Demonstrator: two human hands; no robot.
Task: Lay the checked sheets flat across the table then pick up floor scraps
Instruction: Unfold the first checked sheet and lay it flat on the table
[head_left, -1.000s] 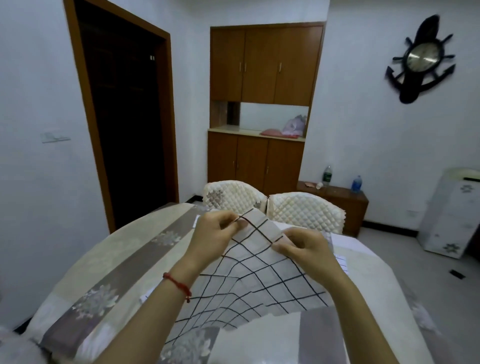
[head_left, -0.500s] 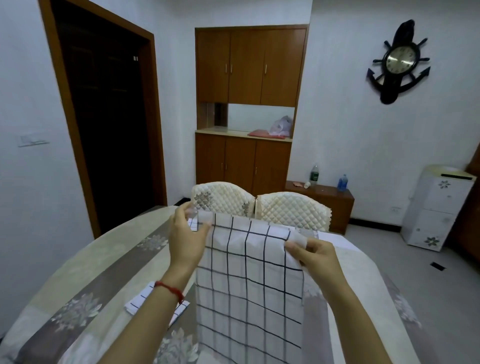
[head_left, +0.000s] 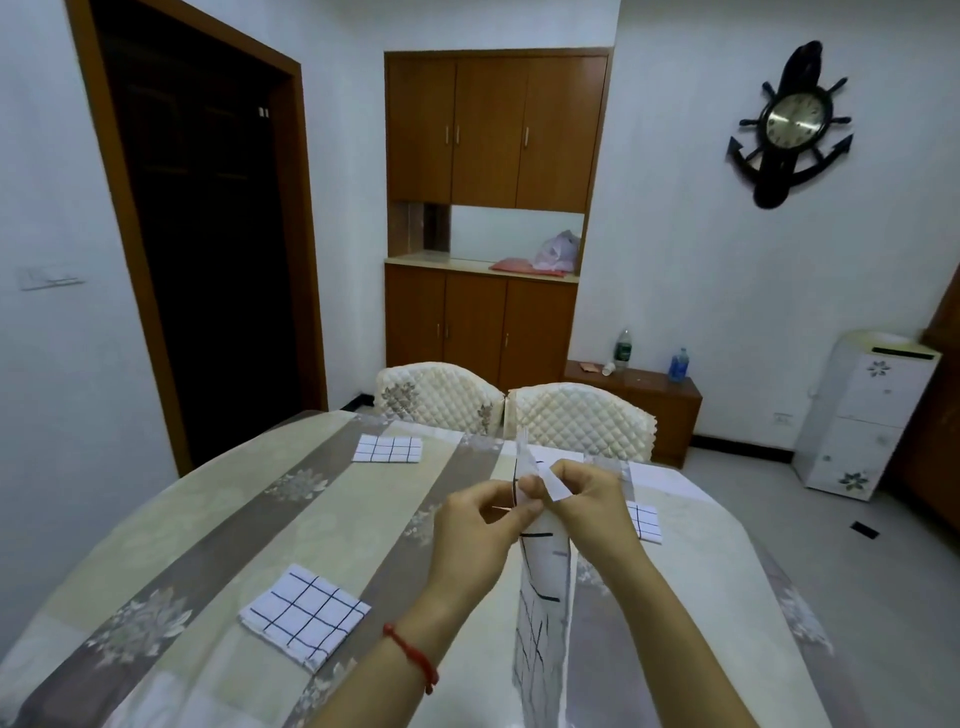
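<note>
Here, bare striped tablecloth (head_left: 218, 525) is left open between 3 folded white black-checked sheets (head_left: 305, 614) lying well apart. A 4th checked sheet (head_left: 543, 613) is pinched at its top edge between the touching left hand (head_left: 480, 525) and right hand (head_left: 592, 499), hanging narrow above the table's near edge.

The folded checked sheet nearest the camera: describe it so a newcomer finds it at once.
On the striped, flowered table, look to the near left, beside the left hand's wrist. The checked sheet there lies turned like a diamond, unlike the squarer far one by the chairs.
</note>
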